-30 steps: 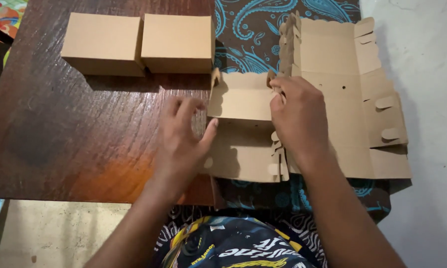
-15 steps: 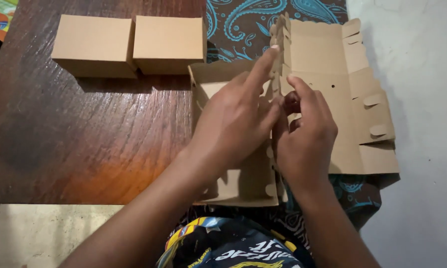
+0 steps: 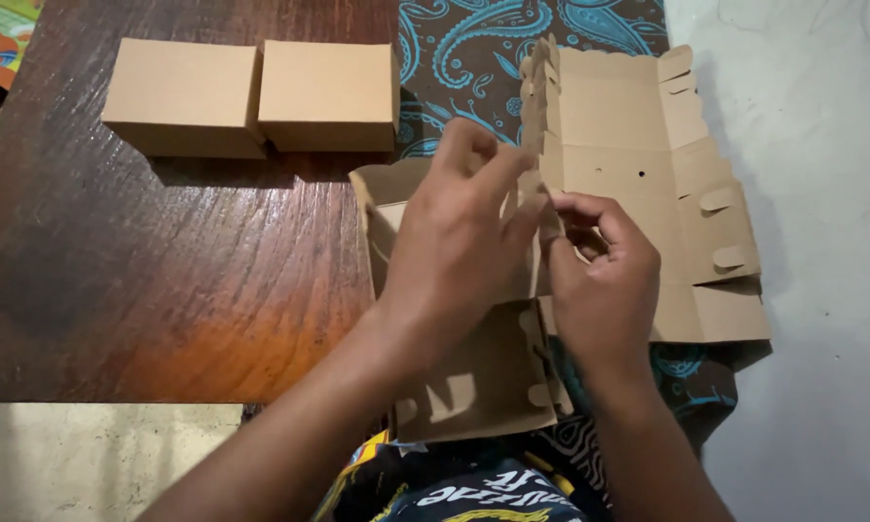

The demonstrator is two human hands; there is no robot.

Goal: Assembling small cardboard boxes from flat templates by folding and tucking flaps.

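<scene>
Now the left hand (image 3: 454, 242) has crossed over the half-folded brown cardboard box blank (image 3: 474, 377) at the dark wooden table (image 3: 164, 290) edge, raising its side wall, while the right hand (image 3: 599, 280) pinches a flap beside it, fingers narrowed. Folding appears underway; two finished brown cardboard boxes (image 3: 251, 97) sit beyond.

— Where do the two bare forearms come from?

— Both rise from the bottom edge and converge near the middle.

— How is the left hand (image 3: 459, 237) posed?

— Back up, palm down, fingers stretched forward and slightly spread, pressing downward.

— And the right hand (image 3: 599, 275)?

— Just beside it, touching, back toward the camera. Its fingers (image 3: 590, 208) curl inward, thumb and fingertips pinched together at the top.
</scene>
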